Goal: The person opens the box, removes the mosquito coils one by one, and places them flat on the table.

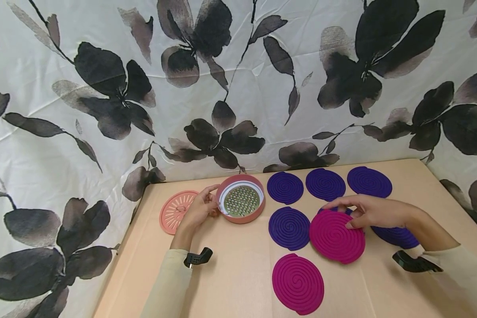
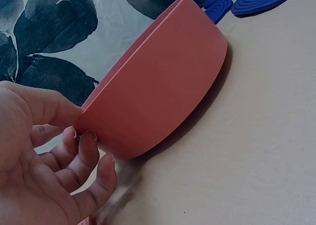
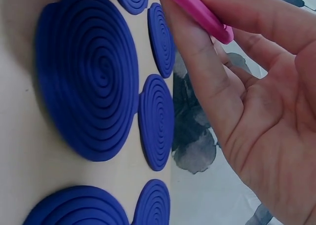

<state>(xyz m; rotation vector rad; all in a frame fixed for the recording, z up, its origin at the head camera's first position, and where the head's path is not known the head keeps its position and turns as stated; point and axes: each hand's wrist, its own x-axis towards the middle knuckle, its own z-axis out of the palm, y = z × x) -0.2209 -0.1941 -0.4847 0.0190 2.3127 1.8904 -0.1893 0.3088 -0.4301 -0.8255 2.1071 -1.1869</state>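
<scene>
A magenta spiral coaster (image 1: 337,236) is pinched between the thumb and fingers of my right hand (image 1: 375,212), raised over a blue spiral coaster it partly hides. In the right wrist view only the edge of the magenta coaster (image 3: 207,15) shows. My left hand (image 1: 199,207) grips the rim of a coral round bowl (image 1: 261,211) with a perforated metal grater plate (image 1: 242,201) set inside it. The left wrist view shows the bowl (image 2: 158,82) from its side, tilted, with the thumb and fingertips at its edge.
Several blue spiral coasters (image 1: 285,187) lie in rows on the light table (image 1: 230,274). Nearer me lies another magenta spiral coaster (image 1: 298,283). A coral slotted disc (image 1: 176,212) lies at left, partly behind my left hand. Behind the table hangs a floral cloth (image 1: 262,88).
</scene>
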